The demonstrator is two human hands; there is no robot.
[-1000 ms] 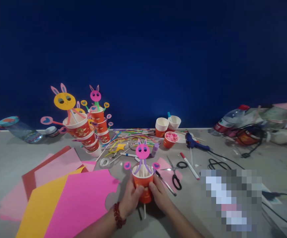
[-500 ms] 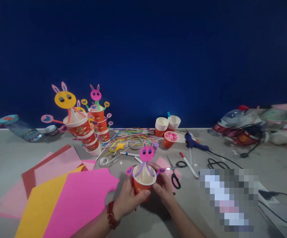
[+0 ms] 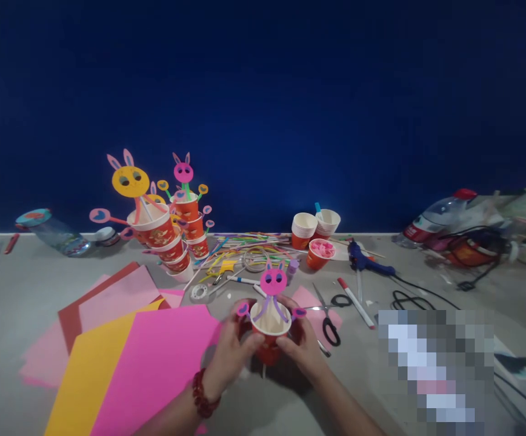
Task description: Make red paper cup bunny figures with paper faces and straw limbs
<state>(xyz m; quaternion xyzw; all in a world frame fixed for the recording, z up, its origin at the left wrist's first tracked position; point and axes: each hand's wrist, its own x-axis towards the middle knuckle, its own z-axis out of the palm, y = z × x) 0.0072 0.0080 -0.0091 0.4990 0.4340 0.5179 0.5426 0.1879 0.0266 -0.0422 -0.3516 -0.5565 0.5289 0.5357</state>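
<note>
A red paper cup (image 3: pixel 267 346) stands upright between my hands at the lower middle. From it rises a pink rabbit face (image 3: pixel 273 282) on purple pipe-cleaner strips, with small pink hand shapes at both sides of the rim. My left hand (image 3: pixel 233 346) wraps the cup's left side, its thumb on the front; a red bead bracelet circles that wrist. On the right side, my right hand (image 3: pixel 303 346) grips the same cup, thumb also in front. The fingertips behind the cup are partly hidden.
Colored sheets (image 3: pixel 154 363) spread at left, below stacked rabbit cups (image 3: pixel 156 233). Pipe cleaners (image 3: pixel 245 248) lie at the back centre. Scissors (image 3: pixel 331 330), a red marker (image 3: pixel 356 303), a glue gun (image 3: pixel 365 261), paper cups (image 3: pixel 303 230) and a bottle (image 3: pixel 438 218) are at right.
My left thumb has moved up and left on the cup's front. The whole scene has shifted slightly right in view. Both hands still hold the cup.
</note>
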